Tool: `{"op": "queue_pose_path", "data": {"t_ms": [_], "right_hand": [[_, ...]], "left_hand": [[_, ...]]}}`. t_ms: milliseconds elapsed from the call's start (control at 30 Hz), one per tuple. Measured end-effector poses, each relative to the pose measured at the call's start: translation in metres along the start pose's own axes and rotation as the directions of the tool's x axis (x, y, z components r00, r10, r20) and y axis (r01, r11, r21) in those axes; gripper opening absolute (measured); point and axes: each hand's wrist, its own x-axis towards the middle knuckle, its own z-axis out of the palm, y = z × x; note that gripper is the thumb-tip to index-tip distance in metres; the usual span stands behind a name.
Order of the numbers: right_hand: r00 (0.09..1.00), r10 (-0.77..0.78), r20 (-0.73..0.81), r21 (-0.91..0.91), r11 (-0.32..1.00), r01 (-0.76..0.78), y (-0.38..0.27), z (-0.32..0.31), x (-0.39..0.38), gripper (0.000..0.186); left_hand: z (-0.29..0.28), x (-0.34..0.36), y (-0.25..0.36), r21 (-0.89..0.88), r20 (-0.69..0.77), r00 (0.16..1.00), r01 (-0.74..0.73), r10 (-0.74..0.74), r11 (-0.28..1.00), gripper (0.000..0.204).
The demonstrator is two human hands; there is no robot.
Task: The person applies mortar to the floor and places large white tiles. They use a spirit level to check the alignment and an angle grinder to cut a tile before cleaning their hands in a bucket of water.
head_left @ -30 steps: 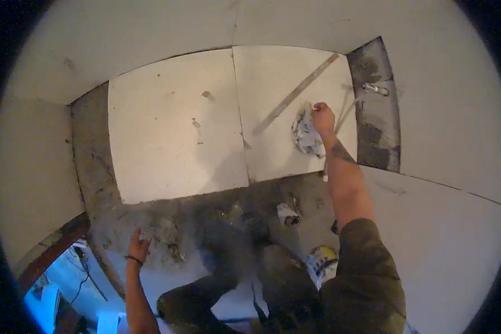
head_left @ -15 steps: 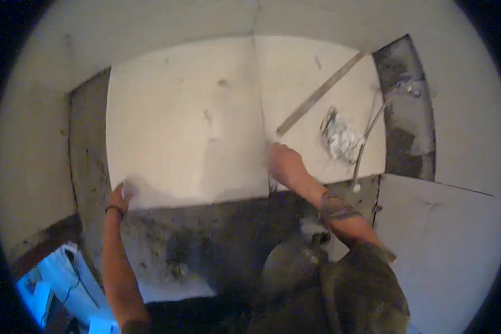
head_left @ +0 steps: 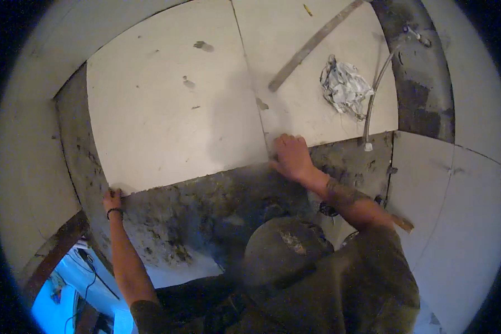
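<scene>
Toward eight o'clock, the bare left hand (head_left: 113, 199) touches the lower corner of a large cream rectangular tile (head_left: 167, 106), fingers narrowly bent; whether they grip, I cannot tell. Near the centre, slightly toward three o'clock, the right hand (head_left: 293, 157) has curled fingers at the seam's lower end, its grip equally unclear. That tile fills ten o'clock; a second cream rectangular tile (head_left: 303, 92) adjoins it toward one, bearing a straight grey-brown strip (head_left: 317, 44) and, toward two, a crumpled white-and-grey sheet (head_left: 345, 88) beside a silvery flexible hose (head_left: 368, 123)
</scene>
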Motion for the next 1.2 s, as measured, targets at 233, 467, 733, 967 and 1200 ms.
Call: {"op": "queue_pose_path", "data": {"t_ms": [233,467,733,967,1200], "right_hand": [[0.993,0.015,0.116,0.012,1.000,-0.017,0.027,0.013,-0.002,0.044],[0.992,-0.026,0.125,0.066,0.998,0.018,0.022,0.011,0.007,0.039],[0.984,-0.156,0.087,0.057,0.987,0.152,0.028,0.026,0.012,0.035],[0.982,-0.181,-0.062,0.083,0.979,0.185,0.021,0.022,0.016,0.044],[0.986,-0.154,-0.057,0.045,0.987,0.157,0.018,0.021,0.018,0.046]], "left_hand": [[-0.007,-0.004,0.027,-0.220,0.239,0.969,0.110,-0.055,0.969,0.042],[-0.012,0.003,-0.010,-0.197,0.226,0.950,0.263,-0.217,0.944,0.054],[-0.005,-0.017,-0.003,-0.413,0.058,0.995,0.099,-0.082,0.905,0.062],[0.019,-0.043,0.011,0.177,-0.054,0.985,0.173,-0.166,0.969,0.044],[0.005,-0.047,0.031,0.347,0.159,0.987,-0.090,0.036,0.934,0.025]]}}
